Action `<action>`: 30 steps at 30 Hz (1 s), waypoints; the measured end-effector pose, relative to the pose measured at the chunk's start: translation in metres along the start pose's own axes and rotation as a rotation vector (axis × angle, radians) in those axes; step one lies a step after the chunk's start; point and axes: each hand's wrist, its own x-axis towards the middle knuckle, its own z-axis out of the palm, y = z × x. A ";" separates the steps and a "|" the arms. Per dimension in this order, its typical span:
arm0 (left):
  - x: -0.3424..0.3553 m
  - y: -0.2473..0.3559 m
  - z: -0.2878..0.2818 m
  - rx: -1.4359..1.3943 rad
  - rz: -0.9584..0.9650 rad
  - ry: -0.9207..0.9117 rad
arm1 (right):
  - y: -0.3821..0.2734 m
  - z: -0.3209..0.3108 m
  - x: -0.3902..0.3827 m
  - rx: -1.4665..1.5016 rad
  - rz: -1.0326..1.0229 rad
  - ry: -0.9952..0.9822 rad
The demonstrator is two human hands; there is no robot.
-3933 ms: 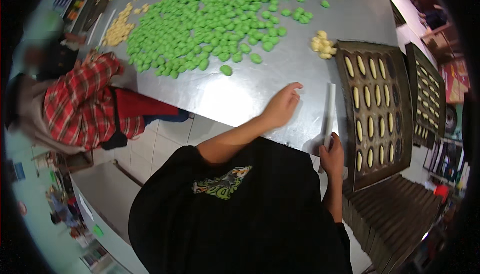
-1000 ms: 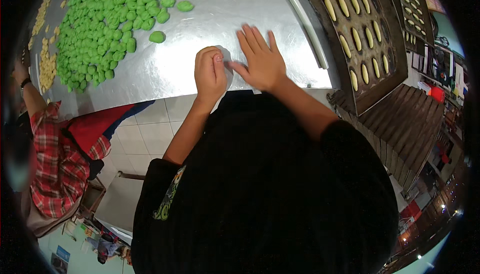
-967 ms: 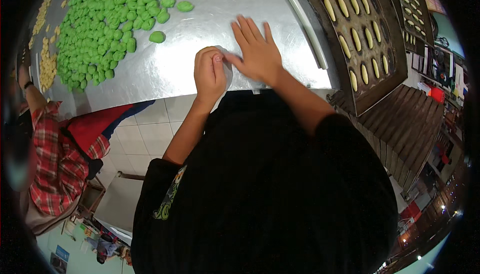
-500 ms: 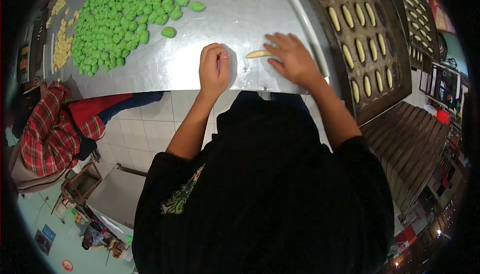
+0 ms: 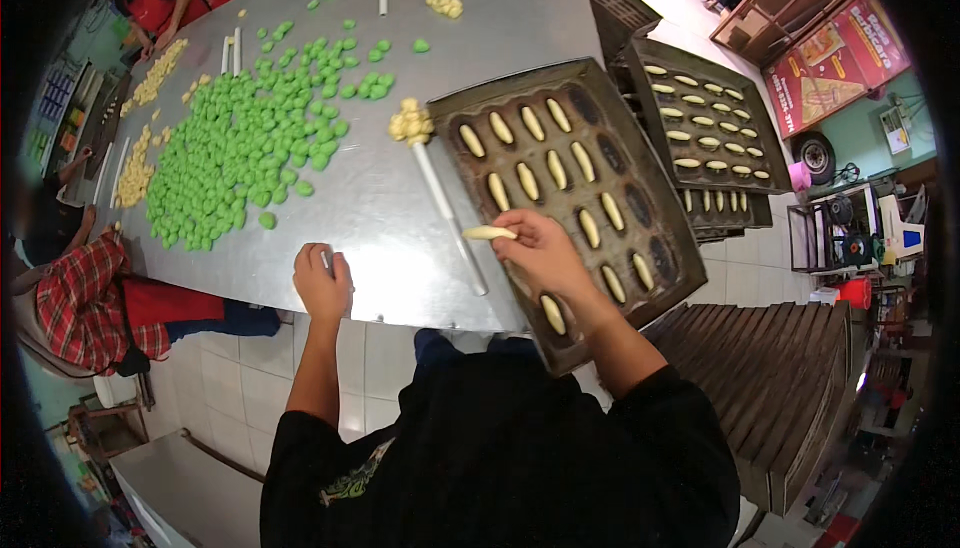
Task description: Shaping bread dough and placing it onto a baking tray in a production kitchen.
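Between the thumb and fingertips of my right hand (image 5: pixel 548 253) is a slim, pale yellow dough stick (image 5: pixel 489 234), pinched at one end. That hand is over the left side of a dark metal baking tray (image 5: pixel 480 88), where several similar dough sticks (image 5: pixel 557 170) lie in rows of shallow hollows. My left hand (image 5: pixel 322 283) is at the front edge of the metal table (image 5: pixel 400 288), its fingers loosely curled with nothing visible in them. Beyond it spreads a large heap of green dough balls (image 5: pixel 235 148).
A white tube (image 5: pixel 434 180) lies along the tray's left side, with small yellow dough pieces (image 5: pixel 410 123) at its far end. More filled trays (image 5: pixel 710 123) stand to the right, above a stack of dark slatted trays (image 5: pixel 760 378). Co-workers, one in a plaid shirt (image 5: pixel 80 288), are at the left.
My right hand has lifted the dough stick off the table and carried it right, over the tray. The view has swung toward the trays. My left hand stays curled by the table edge.
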 end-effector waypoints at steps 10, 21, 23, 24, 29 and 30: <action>-0.033 0.108 0.051 0.169 -0.329 -0.167 | -0.068 -0.134 0.008 -1.173 -0.138 0.097; -0.028 0.114 0.043 0.187 -0.352 -0.149 | -0.206 -0.140 0.074 -1.200 -1.299 0.650; -0.029 0.113 0.045 0.189 -0.346 -0.132 | -0.207 -0.144 0.088 -1.057 -1.489 0.808; -0.027 0.116 0.046 0.187 -0.344 -0.136 | -0.193 -0.157 0.100 -1.061 -1.486 0.810; -0.025 0.116 0.046 0.190 -0.342 -0.154 | -0.026 -0.211 0.134 -1.485 -0.277 0.492; -0.026 0.116 0.045 0.196 -0.356 -0.155 | -0.013 -0.205 0.129 -1.386 -0.253 0.454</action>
